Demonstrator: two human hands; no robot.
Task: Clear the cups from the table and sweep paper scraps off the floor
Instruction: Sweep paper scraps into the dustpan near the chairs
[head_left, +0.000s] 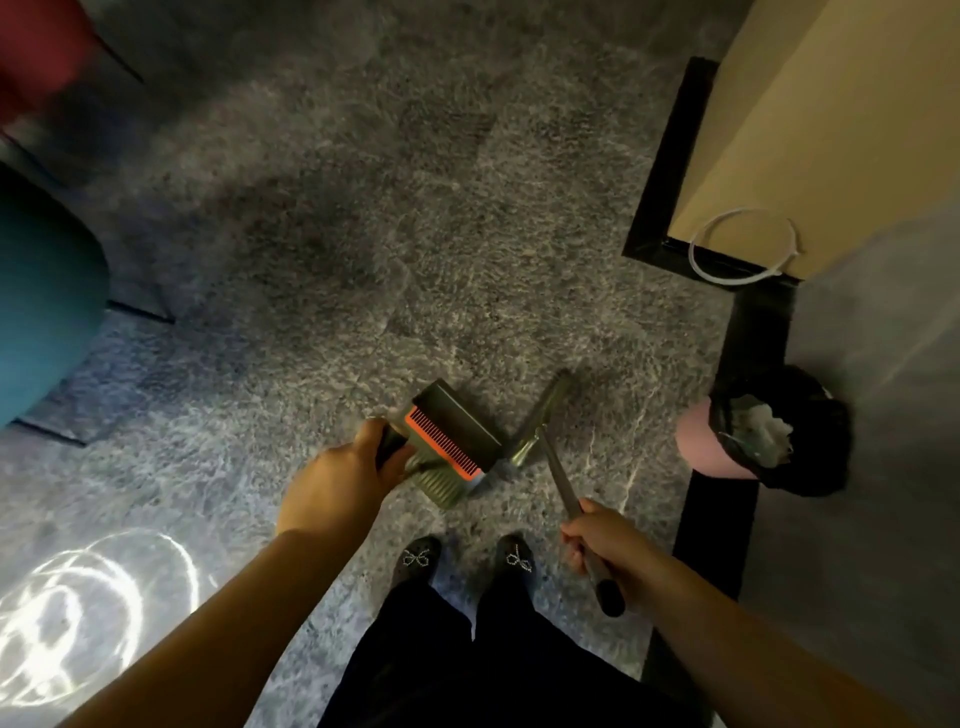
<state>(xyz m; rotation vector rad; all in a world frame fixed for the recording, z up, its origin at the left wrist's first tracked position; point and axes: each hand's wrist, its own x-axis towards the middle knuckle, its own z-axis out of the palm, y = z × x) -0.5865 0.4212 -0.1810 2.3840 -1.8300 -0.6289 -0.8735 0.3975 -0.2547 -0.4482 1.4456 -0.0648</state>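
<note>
Left hand (337, 483): fingers wrapped round the dustpan (452, 441) handle.
Right hand (605, 538): fingers gripping the broom (545, 431).
Done: bin (779, 431) at right holds paper.
Left: no scraps seen on floor.

Setting: indoor room, likely an office or lounge. Evidence: grey mottled carpet tiles (415, 234) with visible seams cover the floor; a teal padded seat (41, 291) at the left edge and a red one (36, 47) at far left; a beige wall (831, 130) with black skirting (670, 156) on the right; a small bin (769, 431) with a black liner, holding crumpled paper, near that wall.
</note>
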